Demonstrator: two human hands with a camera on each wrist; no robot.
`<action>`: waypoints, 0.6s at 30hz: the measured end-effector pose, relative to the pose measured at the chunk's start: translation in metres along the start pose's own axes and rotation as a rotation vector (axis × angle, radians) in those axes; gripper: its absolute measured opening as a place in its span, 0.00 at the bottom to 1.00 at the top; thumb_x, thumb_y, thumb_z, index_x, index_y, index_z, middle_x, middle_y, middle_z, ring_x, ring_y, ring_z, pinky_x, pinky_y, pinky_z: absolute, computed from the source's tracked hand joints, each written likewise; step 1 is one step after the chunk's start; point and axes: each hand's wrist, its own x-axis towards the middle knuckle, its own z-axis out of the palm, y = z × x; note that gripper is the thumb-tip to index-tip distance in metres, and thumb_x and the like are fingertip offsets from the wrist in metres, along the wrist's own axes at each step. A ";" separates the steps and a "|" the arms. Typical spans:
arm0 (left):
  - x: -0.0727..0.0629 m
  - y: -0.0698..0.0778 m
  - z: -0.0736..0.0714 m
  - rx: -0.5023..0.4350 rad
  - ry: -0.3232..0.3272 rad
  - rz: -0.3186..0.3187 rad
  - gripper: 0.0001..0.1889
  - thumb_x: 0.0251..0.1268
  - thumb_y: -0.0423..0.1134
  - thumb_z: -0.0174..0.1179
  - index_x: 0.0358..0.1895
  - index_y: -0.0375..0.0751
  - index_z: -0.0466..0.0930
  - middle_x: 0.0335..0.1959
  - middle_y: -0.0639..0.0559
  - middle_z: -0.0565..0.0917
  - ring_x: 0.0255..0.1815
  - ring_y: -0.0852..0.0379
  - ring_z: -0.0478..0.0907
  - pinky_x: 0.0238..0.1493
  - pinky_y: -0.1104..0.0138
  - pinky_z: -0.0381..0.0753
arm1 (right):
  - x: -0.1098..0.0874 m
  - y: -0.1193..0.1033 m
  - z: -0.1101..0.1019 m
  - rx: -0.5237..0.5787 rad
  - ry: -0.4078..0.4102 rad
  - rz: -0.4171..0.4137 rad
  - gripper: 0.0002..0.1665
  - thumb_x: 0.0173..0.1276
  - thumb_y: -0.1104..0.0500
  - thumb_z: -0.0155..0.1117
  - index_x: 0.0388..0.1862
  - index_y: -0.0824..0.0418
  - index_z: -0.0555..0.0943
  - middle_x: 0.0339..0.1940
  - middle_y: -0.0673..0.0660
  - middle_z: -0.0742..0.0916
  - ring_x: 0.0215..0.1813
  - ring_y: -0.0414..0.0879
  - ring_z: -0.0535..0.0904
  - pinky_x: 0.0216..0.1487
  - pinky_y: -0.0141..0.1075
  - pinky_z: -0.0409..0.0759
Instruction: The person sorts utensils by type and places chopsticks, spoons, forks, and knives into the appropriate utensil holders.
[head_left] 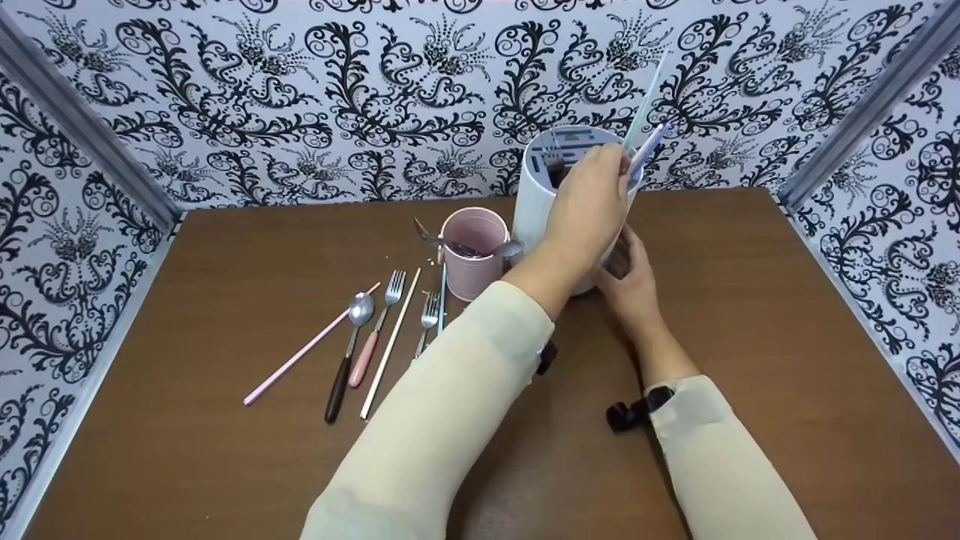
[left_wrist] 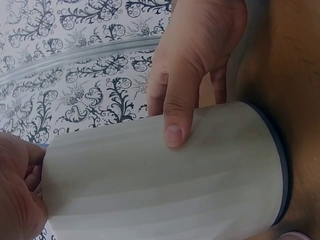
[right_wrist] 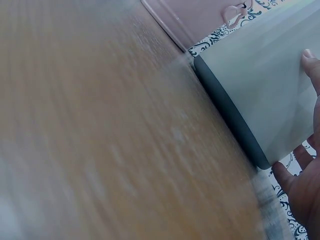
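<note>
A tall white cylindrical utensil holder (head_left: pixel 534 206) with a slotted top and dark base stands at the back of the table. My left hand (head_left: pixel 589 199) is at its rim, fingers curled at a long pale green chopstick (head_left: pixel 646 101) that slants up well above the top. Bluish-violet sticks (head_left: pixel 651 148) lean out beside it, and a fork (head_left: pixel 553 154) shows tines up in the slots. Low on the holder's right side, my right hand (head_left: pixel 634 289) grips the wall. Its thumb presses the near face in the left wrist view; the other fingers (left_wrist: pixel 156 95) go behind.
Left of the holder is a pink cup (head_left: pixel 472 281) with cutlery in it. Farther left lie a pink chopstick (head_left: pixel 300 352), a spoon (head_left: pixel 352 352), a pink-handled fork (head_left: pixel 375 334), a white chopstick (head_left: pixel 391 345), another fork (head_left: pixel 429 315) and a blue chopstick (head_left: pixel 442 300). Patterned walls surround the table.
</note>
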 end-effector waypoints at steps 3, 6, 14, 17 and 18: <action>-0.001 -0.001 0.001 -0.037 0.015 0.006 0.08 0.80 0.39 0.55 0.55 0.46 0.79 0.52 0.54 0.84 0.55 0.59 0.81 0.60 0.71 0.80 | 0.004 0.012 -0.003 -0.003 0.004 0.001 0.54 0.67 0.64 0.70 0.85 0.60 0.52 0.83 0.62 0.66 0.81 0.56 0.63 0.83 0.52 0.62; -0.005 -0.003 0.002 -0.079 0.041 0.022 0.08 0.80 0.38 0.55 0.55 0.44 0.77 0.52 0.53 0.84 0.54 0.59 0.81 0.60 0.71 0.80 | 0.007 0.019 -0.006 -0.001 0.005 -0.005 0.53 0.67 0.63 0.70 0.86 0.57 0.52 0.82 0.60 0.66 0.81 0.54 0.64 0.83 0.50 0.63; -0.020 -0.006 -0.001 -0.133 0.127 0.074 0.11 0.78 0.35 0.57 0.58 0.42 0.77 0.52 0.51 0.84 0.55 0.57 0.80 0.62 0.70 0.79 | 0.007 0.019 -0.004 0.031 0.012 -0.020 0.52 0.66 0.68 0.67 0.85 0.63 0.53 0.80 0.67 0.67 0.79 0.59 0.65 0.82 0.53 0.63; -0.026 -0.006 -0.002 -0.150 0.152 0.088 0.13 0.76 0.36 0.59 0.59 0.41 0.78 0.51 0.50 0.83 0.53 0.57 0.80 0.60 0.70 0.79 | 0.007 0.019 -0.003 0.049 0.009 -0.026 0.52 0.66 0.69 0.67 0.84 0.65 0.52 0.80 0.69 0.66 0.80 0.61 0.64 0.82 0.55 0.61; -0.028 -0.007 -0.003 -0.155 0.159 0.091 0.14 0.76 0.37 0.60 0.60 0.40 0.78 0.51 0.50 0.83 0.53 0.57 0.80 0.60 0.70 0.79 | 0.008 0.019 -0.003 0.054 0.009 -0.026 0.52 0.66 0.69 0.67 0.84 0.65 0.52 0.80 0.69 0.66 0.80 0.61 0.64 0.82 0.55 0.61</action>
